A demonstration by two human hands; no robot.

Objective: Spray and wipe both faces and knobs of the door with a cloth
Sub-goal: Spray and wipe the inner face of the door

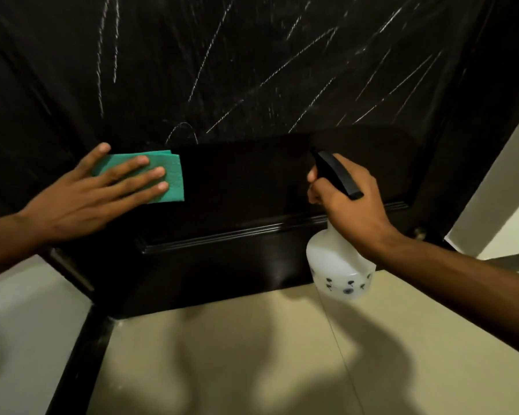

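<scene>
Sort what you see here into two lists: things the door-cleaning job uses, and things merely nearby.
In use:
door
green cloth, pressed flat by the left hand
spray bottle, gripped by the right hand

Merely nearby:
tiled floor
wall

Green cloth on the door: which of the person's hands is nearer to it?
Left. The left hand lies flat on the green cloth, its fingers pressing it against the dark door. The right hand is off to the right, gripping the spray bottle.
</scene>
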